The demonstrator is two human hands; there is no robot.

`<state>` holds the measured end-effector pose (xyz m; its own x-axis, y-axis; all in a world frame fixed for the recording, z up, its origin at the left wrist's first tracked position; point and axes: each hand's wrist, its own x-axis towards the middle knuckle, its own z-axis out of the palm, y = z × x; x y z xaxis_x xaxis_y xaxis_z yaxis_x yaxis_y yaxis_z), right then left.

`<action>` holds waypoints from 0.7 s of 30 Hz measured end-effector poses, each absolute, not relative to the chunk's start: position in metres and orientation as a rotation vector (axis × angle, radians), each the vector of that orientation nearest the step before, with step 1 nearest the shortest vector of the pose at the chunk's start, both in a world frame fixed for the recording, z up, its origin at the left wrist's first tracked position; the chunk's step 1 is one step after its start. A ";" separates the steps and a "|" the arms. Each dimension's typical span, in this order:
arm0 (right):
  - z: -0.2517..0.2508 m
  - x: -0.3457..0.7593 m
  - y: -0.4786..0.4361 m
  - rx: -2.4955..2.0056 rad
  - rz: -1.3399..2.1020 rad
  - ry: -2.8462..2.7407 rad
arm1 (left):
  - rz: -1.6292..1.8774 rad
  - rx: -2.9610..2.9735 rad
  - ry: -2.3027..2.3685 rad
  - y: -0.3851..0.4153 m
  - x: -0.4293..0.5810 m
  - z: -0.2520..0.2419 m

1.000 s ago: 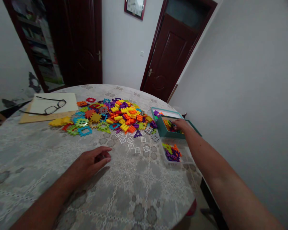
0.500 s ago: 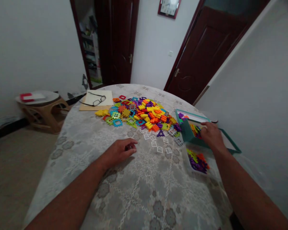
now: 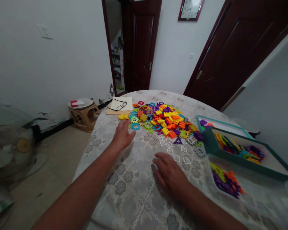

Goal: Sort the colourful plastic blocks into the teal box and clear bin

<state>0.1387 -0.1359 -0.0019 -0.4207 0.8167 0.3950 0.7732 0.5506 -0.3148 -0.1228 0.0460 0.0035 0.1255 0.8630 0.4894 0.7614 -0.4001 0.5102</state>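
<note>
- Fingers of left hand (image 3: 122, 136): lying close together, thumb held apart from them; palm side hidden, no piece seen in grip.
- Left fingertips at the near left edge of the toy pile (image 3: 169, 120), just beside the blue square piece (image 3: 135, 126) and the yellow pieces (image 3: 123, 117); can't tell if touching.
- Fingers of right hand (image 3: 171, 172): loosely bent, slightly apart, palm down over table (image 3: 144, 195); no piece seen in grip, underside hidden.
- White window pieces (image 3: 169, 151) scattered just beyond right fingertips, between that hand and the pile; they look apart from the fingers.
- Pile: mid-table, ahead of both hands; yellow and orange chunky pieces heaped on top, flat toothed shapes spread out to the left, purple triangle (image 3: 178, 140) at near edge.
- Green box (image 3: 209, 142): right of pile, well apart from both hands; holds rows of yellow, red and green pieces at its left end, mixed blue, purple and orange ones further right.
- Green-rimmed tray (image 3: 230, 129): behind box, white inside; purple, orange and green pieces at its left end.
- Clear tub (image 3: 209, 161): near side of box; yellow-green, orange and purple pieces inside.
- Glasses (image 3: 120, 107) on paper (image 3: 128, 103), far left of table.
</note>
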 end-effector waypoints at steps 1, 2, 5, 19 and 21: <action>-0.007 0.137 -0.136 -1.267 0.108 -2.283 | 1.076 2.260 1.717 0.055 -0.128 0.004; -0.012 0.136 -0.136 -1.254 0.106 -2.280 | 1.017 2.264 1.794 0.064 -0.133 0.005; -0.022 0.133 -0.138 -1.225 0.118 -2.263 | 0.879 2.250 1.981 0.089 -0.143 0.005; -0.018 0.132 -0.135 -1.260 0.306 -2.211 | 0.376 2.378 2.031 0.186 -0.126 -0.005; -0.016 0.132 -0.135 -1.277 0.314 -2.217 | 0.368 2.375 2.026 0.188 -0.120 -0.007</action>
<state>0.1325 -0.1349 -0.0162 -0.3925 0.8514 0.3479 0.7212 0.5196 -0.4581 -0.1204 0.1881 -0.0067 0.1418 0.9737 0.1781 0.9741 -0.1692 0.1498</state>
